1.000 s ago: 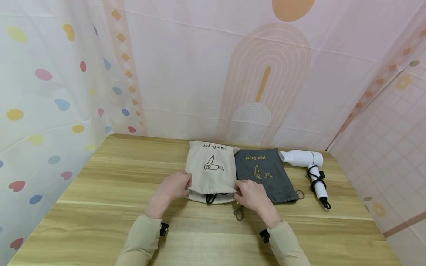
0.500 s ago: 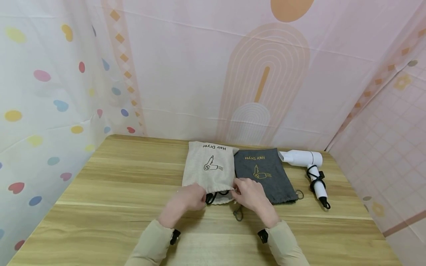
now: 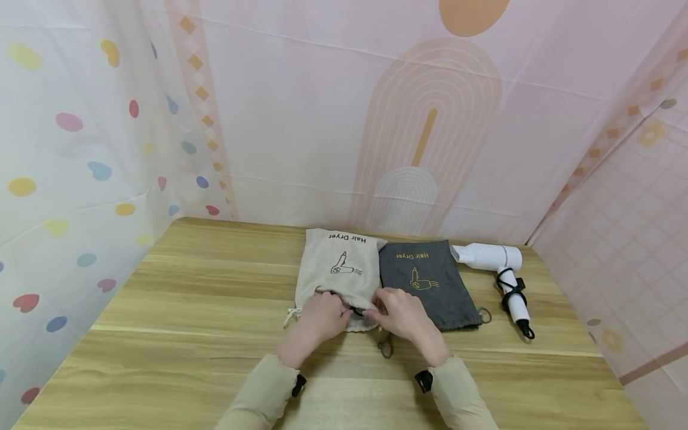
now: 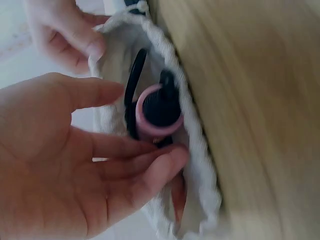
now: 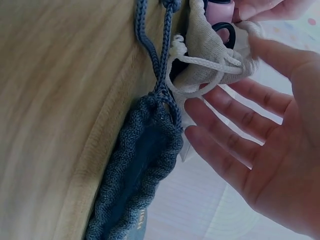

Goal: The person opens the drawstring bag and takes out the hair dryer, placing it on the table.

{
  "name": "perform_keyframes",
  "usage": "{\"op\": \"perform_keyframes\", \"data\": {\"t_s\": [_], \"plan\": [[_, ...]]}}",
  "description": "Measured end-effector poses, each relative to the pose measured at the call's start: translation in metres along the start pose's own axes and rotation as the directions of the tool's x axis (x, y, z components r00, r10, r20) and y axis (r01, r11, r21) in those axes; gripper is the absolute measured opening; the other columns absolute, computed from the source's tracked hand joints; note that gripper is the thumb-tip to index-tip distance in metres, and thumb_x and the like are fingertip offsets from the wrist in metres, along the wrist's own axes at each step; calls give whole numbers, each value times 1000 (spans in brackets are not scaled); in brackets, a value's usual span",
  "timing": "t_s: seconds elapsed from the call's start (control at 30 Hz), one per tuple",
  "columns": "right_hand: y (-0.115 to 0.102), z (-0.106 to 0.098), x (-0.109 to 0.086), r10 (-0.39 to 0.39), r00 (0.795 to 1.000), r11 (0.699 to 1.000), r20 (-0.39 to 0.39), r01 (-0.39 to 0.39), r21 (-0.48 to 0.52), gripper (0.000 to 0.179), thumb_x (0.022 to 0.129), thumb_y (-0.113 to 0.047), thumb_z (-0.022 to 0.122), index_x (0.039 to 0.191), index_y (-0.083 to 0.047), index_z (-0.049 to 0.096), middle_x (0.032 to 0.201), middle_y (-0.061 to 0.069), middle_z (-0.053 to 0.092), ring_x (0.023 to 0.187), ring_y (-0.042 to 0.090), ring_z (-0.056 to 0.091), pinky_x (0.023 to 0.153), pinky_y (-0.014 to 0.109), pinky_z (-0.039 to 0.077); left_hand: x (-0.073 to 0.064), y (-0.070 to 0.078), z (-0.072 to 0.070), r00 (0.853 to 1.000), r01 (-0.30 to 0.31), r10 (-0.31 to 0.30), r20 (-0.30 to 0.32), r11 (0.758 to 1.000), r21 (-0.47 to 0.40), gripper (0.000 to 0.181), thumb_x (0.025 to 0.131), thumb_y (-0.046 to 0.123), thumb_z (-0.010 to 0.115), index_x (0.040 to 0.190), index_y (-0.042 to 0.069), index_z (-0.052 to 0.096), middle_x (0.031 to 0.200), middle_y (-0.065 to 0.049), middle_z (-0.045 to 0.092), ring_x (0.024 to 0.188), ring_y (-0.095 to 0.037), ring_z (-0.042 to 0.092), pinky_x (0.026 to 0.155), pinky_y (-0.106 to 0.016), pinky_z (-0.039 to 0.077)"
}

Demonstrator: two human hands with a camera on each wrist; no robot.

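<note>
A beige drawstring bag (image 3: 349,289) printed "Hair Dryer" lies flat, its mouth facing me. Inside the mouth shows a pink hair dryer handle (image 4: 149,131) with a black end and black cord; the rest is hidden by cloth. My left hand (image 3: 321,316) reaches into the mouth, fingers extended beside the handle, with thumb and fingers apart in the left wrist view. At the bag's right corner, my right hand (image 3: 400,312) pinches the rim between thumb and index finger, the other fingers spread. A white drawstring (image 5: 210,62) hangs by those fingers.
Right beside it lies a dark grey drawstring bag (image 3: 424,263), its gathered mouth and cord loop toward me. Farther right, a white hair dryer (image 3: 491,255) rests with its black cord wound round the handle. Patterned curtains (image 3: 301,119) border the wooden table (image 3: 204,334).
My left hand has let go of the bag's left corner, moved right and entered the mouth, pushing up the upper cloth. My right hand has stayed at the right corner.
</note>
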State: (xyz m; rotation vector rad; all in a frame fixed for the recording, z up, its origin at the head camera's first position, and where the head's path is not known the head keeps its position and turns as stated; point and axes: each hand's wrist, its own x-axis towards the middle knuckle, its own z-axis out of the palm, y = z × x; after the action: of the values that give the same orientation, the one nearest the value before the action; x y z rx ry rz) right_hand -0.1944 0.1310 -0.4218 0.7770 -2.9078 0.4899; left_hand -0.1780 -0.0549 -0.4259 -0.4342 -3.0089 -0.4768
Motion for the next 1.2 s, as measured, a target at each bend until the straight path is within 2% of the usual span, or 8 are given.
{"op": "perform_keyframes", "data": {"t_s": [0.1, 0.23, 0.33, 0.4, 0.5, 0.67, 1.0, 1.2], "plan": [[3, 1, 3, 12, 999, 999, -31, -11, 31, 20, 87, -36, 67, 93, -18, 63, 84, -5, 62, 66, 6, 56, 55, 21, 41, 4, 8, 7, 998, 62, -62, -5, 998, 23, 36, 87, 31, 64, 64, 3, 63, 71, -16, 65, 63, -31, 62, 56, -42, 50], [7, 3, 8, -21, 993, 1000, -118, 21, -6, 21, 89, -25, 66, 106, -13, 64, 97, 2, 63, 73, 12, 60, 57, 25, 45, 6, 16, 13, 989, 135, -132, -70, 990, 36, 33, 80, 28, 70, 75, -3, 66, 79, -22, 65, 68, -36, 64, 56, -44, 51], [10, 3, 13, -64, 986, 997, -152, 59, -41, 29, 87, -16, 67, 115, -8, 62, 113, 9, 61, 88, 20, 64, 65, 32, 51, 7, 19, 14, 983, 155, -153, -98, 988, 10, 31, 76, 25, 72, 74, -5, 65, 76, -22, 64, 66, -35, 63, 54, -43, 50], [11, 3, 17, -86, 985, 996, -151, 80, -44, 35, 87, -12, 68, 120, -6, 59, 124, 13, 58, 104, 25, 62, 73, 35, 53, 9, 21, 13, 981, 177, -177, -78, 984, -12, 34, 77, 24, 72, 79, -8, 64, 79, -24, 63, 67, -36, 63, 55, -43, 51], [10, 3, 24, -82, 992, 996, -97, 80, -25, 42, 87, -9, 66, 127, -3, 54, 134, 16, 52, 117, 30, 57, 84, 40, 52, 13, 24, 13, 974, 223, -224, -33, 974, -36, 45, 79, 27, 69, 92, -16, 62, 88, -29, 60, 76, -40, 61, 60, -44, 52], [7, 5, 35, -7, 999, 1000, 45, 7, -1, 51, 91, -9, 61, 138, -2, 44, 142, 18, 44, 128, 33, 49, 98, 44, 46, 21, 27, 16, 960, 279, -278, 30, 957, -79, 58, 85, 31, 64, 108, -22, 57, 105, -39, 55, 93, -49, 57, 67, -49, 53], [4, 8, 44, 79, 977, 996, 200, -84, 18, 56, 94, -6, 54, 145, 0, 32, 150, 21, 33, 134, 34, 42, 102, 44, 43, 28, 30, 19, 947, 320, -320, 15, 947, -14, 35, 85, 16, 65, 103, -14, 63, 104, -35, 60, 87, -44, 61, 69, -47, 54], [3, 13, 46, 100, 962, 995, 252, -104, 2, 60, 95, -6, 50, 148, 1, 24, 154, 23, 24, 138, 36, 36, 104, 45, 41, 28, 28, 19, 946, 325, -325, 12, 946, -4, 35, 84, 18, 66, 99, -14, 64, 101, -34, 61, 84, -43, 62, 66, -47, 55]]}}
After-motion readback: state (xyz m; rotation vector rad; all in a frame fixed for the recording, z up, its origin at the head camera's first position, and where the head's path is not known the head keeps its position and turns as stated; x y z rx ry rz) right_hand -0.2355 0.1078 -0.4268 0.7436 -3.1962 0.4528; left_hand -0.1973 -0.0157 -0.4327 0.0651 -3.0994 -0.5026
